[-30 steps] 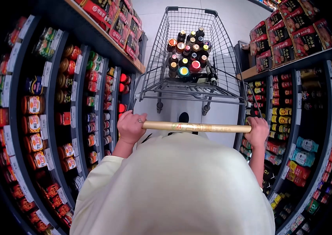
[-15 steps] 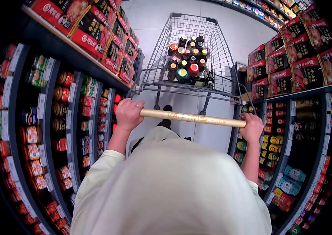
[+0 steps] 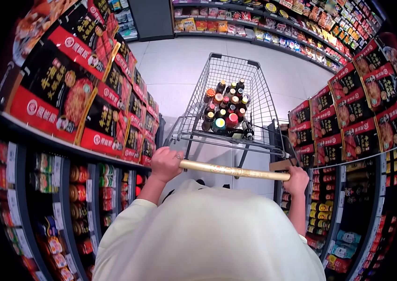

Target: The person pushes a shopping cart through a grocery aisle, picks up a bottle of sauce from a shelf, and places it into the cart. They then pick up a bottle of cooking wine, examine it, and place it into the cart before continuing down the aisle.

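My left hand (image 3: 166, 164) is wrapped round the left end of the gold-coloured cart handle (image 3: 234, 170), a ring on one finger. At the handle's right end, my right hand (image 3: 296, 181) grips it in the same way. Beyond the handle stands the grey wire shopping cart (image 3: 265, 89). Inside its basket, several dark bottles with coloured caps (image 3: 226, 105) stand upright in a cluster close to the near side. One dark bottle (image 3: 249, 132) leans at the cluster's right corner.
Stacked red-and-black food packs (image 3: 44, 93) border the aisle on the left, with matching packs (image 3: 355, 112) on the right. Shelves of jars (image 3: 79, 192) run below the left stack. Across the pale tiled floor (image 3: 175, 63), a long shelf of packets (image 3: 217, 23) curves ahead.
The cart, handle and both hands sit lower in view. More of the floor and the shelves ahead shows. Both hands keep their hold on the handle.
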Demonstrator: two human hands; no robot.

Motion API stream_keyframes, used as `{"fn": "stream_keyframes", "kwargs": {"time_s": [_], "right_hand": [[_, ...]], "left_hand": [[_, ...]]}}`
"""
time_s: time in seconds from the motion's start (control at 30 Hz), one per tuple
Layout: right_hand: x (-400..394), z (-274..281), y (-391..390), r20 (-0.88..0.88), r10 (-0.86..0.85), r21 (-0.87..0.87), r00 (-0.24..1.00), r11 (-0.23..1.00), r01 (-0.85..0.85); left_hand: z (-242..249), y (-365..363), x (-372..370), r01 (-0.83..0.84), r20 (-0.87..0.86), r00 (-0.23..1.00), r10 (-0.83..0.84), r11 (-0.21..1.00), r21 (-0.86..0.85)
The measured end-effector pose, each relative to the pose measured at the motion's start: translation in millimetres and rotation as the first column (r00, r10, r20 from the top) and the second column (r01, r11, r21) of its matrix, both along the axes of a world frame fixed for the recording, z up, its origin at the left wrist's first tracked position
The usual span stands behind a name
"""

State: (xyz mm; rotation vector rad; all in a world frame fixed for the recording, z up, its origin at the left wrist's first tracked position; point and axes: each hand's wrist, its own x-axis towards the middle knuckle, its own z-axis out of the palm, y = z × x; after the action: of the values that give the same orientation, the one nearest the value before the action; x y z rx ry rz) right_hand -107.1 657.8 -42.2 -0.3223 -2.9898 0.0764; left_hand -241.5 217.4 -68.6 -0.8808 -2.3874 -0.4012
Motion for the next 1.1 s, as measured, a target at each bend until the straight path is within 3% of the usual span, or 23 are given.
{"fn": "stream_keyframes", "kwargs": {"time_s": [0.27, 0.33, 0.6, 0.7, 0.9, 1.1], "right_hand": [[-83, -10, 5, -0.061, -0.036, 0.017, 0.998, 0.999, 0.037], [-106, -2, 1, 0.006, -0.092, 0.009, 0.996, 0.996, 0.092], [-186, -21, 26, -0.048, -0.089, 0.025, 0.995, 0.996, 0.09], [-225, -14, 28, 0.018, -0.122, 0.016, 0.992, 0.992, 0.122], [-294, -28, 39, -0.131, -0.129, -0.016, 0.983, 0.992, 0.128], [-359, -21, 45, -0.062, -0.206, 0.013, 0.977, 0.978, 0.207]], "left_hand": [[5, 12, -116, 0.041, 0.023, 0.999, -0.04, 0.998, -0.041], [2, 17, -146, 0.019, 0.027, 0.999, -0.018, 0.999, -0.029], [-4, 38, -253, 0.076, -0.014, 0.997, -0.077, 0.995, -0.065], [-5, 48, -301, 0.062, -0.024, 0.998, -0.066, 0.989, -0.138], [-8, 71, -390, 0.077, 0.007, 0.997, -0.076, 0.991, -0.11], [-8, 100, -467, 0.045, 0.075, 0.996, -0.041, 0.997, -0.061]]}}
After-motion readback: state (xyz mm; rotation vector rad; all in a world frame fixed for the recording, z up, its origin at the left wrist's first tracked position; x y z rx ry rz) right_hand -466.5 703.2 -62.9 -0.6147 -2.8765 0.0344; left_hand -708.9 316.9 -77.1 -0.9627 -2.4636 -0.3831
